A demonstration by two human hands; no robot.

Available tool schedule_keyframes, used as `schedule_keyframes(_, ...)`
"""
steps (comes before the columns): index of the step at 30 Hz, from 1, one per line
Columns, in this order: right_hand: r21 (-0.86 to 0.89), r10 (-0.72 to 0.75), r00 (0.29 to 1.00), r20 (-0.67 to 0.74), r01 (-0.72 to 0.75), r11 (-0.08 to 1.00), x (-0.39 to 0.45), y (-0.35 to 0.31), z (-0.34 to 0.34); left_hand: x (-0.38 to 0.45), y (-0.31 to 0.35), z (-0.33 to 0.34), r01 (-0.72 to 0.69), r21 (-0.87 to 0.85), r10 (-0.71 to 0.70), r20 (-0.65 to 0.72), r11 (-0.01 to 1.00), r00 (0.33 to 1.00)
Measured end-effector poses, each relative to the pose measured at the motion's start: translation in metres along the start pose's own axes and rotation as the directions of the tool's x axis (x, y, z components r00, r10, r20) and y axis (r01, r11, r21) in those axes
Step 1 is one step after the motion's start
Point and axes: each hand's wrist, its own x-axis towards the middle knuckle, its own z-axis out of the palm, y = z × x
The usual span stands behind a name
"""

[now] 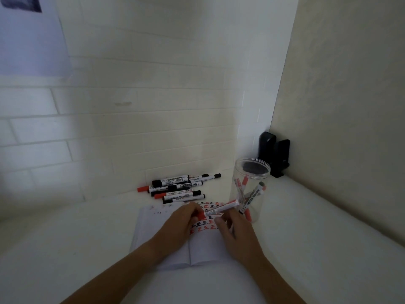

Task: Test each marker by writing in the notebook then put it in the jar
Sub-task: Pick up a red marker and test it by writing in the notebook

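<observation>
My feed is dim and soft all over, with cool bluish light at the upper left, warmer right wall, wide-angle bending at edges, no hard shadows.

Single head-worn wide-angle view, looking forward and down onto white bench (pixel 87 238) in a wall corner. Close range: both forearms enter from bottom edge. Edges distorted.

A dark two-part object (pixel 276 153) stands in the back right corner of the white desk (pixel 306 216), against a white brick wall (pixel 131 106).
</observation>
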Motion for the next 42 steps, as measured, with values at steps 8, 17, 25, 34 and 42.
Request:
schedule_keyframes(8, 0.011, -0.037, 0.977, -0.210, 0.040, 0.999, 0.002, 0.002, -0.011, -0.009, -0.012, 0.006, -0.015, 0.089, 0.026, -0.130, 0.996, 0.991)
schedule_keyframes(17, -0.454, -0.313, 0.948, 0.055, 0.303, 0.838, -0.002, 0.007, 0.016, -0.012, 0.009, 0.004, -0.167, 0.072, 0.171, -0.063, 0.983, 0.983)
schedule_keyframes(25, -0.552, -0.409, 0.909, 0.078, 0.381, 0.742, -0.004, -0.001, 0.017, -0.012, 0.006, 0.004, -0.166, 0.082, 0.169, -0.024, 0.983, 0.985)
schedule_keyframes(34, -0.548, -0.422, 0.903, 0.080, 0.394, 0.738, -0.002, -0.001, 0.019, -0.012, 0.008, 0.001, -0.201, 0.063, 0.205, -0.074, 0.978, 0.976)
schedule_keyframes(42, -0.605, -0.316, 0.942, 0.116, 0.319, 0.730, -0.006, -0.009, 0.015, -0.015, 0.002, 0.005, -0.210, 0.091, 0.217, -0.070, 0.973, 0.974)
